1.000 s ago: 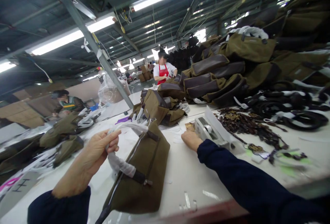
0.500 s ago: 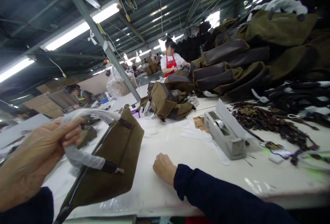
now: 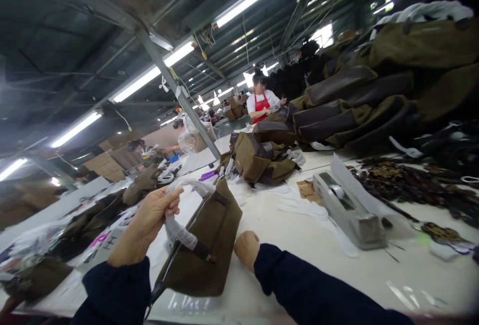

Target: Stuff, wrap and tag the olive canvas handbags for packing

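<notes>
My left hand (image 3: 147,222) is closed round the white-wrapped handle (image 3: 181,231) of an olive handbag (image 3: 209,245) and holds it tilted over the table. The bag has dark brown leather handle ends, and a zip runs along its top edge. My right hand (image 3: 247,249) makes a loose fist on the table, close beside the bag's right side; nothing shows sticking out of its fingers. The bag's far side is hidden from me.
A grey tape dispenser (image 3: 364,227) stands on the white table (image 3: 299,275), right of my right hand. Behind it lie dark brown straps (image 3: 407,185). Olive bags (image 3: 337,110) pile up at the back right. Across the table is a person in a red apron (image 3: 262,108).
The view has swung left, so most of the scene sits farther right. My left hand and the handbag have come nearer to my right fist. The grip on the handle is unchanged.
</notes>
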Motion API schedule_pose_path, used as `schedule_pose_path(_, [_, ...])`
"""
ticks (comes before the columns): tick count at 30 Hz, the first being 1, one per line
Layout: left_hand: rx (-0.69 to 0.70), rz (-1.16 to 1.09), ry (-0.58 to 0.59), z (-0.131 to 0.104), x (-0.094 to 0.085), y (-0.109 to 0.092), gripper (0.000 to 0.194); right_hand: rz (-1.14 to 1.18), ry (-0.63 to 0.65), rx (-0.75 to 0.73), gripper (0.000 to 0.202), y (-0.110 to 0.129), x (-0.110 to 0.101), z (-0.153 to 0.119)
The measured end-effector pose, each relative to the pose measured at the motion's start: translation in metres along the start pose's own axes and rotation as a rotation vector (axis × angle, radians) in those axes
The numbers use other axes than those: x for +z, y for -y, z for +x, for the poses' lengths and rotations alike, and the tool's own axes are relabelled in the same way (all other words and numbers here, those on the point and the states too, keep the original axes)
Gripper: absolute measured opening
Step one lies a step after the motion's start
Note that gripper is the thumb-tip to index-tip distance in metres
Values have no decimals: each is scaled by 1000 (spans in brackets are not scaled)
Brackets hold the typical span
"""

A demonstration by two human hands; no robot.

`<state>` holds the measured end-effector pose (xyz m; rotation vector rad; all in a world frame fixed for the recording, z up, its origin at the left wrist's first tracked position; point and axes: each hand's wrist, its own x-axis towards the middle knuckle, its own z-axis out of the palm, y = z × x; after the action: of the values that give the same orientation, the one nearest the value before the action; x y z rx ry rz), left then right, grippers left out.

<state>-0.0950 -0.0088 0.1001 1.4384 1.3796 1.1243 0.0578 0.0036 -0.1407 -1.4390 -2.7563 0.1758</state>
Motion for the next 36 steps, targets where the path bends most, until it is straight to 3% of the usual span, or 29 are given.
schedule_pose_path(5, [24, 47, -13, -6, -2, -12, 42, 128, -94, 51, 32, -2, -4, -11])
schedule_pose_path(10, [14, 17, 21, -3, 10, -11, 41, 383, -183, 121, 22, -42, -8, -41])
schedule_pose_path(13, [23, -1, 87, 6, 26, -3, 36, 584, -202, 187, 9, -74, -12, -73])
schedule_pose_path(16, [22, 2, 210, 16, 51, 5, 30, 792, -209, 230, 12, -96, -24, -109])
schedule_pose_path(19, [2, 30, 303, 22, 75, 9, 30, 1251, -198, 258, 11, -101, -42, -134])
schedule_pose_path(22, [-5, 37, 332, 25, 89, 8, 36, 1715, -215, 187, 8, -97, -62, -138])
schedule_pose_path(27, [-3, 82, 418, 29, 87, 3, 38, 1913, -433, 45, 26, -89, -101, -117])
schedule_pose_path(29, [-17, 95, 425, 31, 84, 2, 38, 1853, -521, 8, 34, -90, -120, -105])
schedule_pose_path(31, [-30, 99, 426, 34, 82, 2, 39, 1614, -641, -27, 37, -94, -139, -91])
schedule_pose_path(34, [-41, 78, 449, 35, 81, 2, 40, 887, -763, 49, 32, -100, -162, -70])
schedule_pose_path(36, [-57, 51, 470, 35, 80, 1, 40, 446, -747, 130, 20, -104, -170, -59])
